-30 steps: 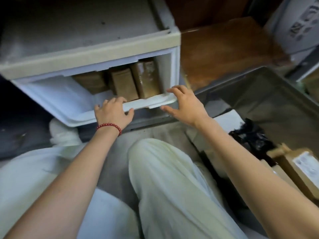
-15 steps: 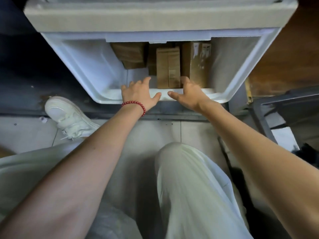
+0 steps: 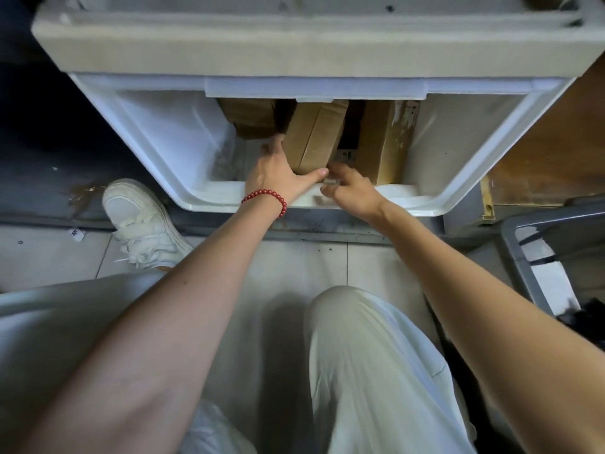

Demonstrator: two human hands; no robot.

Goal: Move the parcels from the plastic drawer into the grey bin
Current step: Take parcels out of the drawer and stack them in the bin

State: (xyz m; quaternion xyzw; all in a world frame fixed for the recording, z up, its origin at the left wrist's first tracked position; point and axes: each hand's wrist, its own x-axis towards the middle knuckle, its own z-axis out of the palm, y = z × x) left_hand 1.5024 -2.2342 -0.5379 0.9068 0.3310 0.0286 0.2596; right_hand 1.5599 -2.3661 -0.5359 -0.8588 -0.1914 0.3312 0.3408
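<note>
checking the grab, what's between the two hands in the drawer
The near end of the middle parcel; the left hand grips its left side, the right hand is at its right corner. Head view.

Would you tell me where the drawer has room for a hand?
Free: the drawer floor between its left wall and the left parcel; a strip between the right parcel and right wall. Crowded: the centre, where left hand and right hand flank the middle parcel.

A white sneaker (image 3: 144, 221) stands on the pale tiled floor (image 3: 49, 253) — its toe over a dark, stained strip (image 3: 82, 191); well right of it, a brown wooden panel (image 3: 540, 152).
</note>
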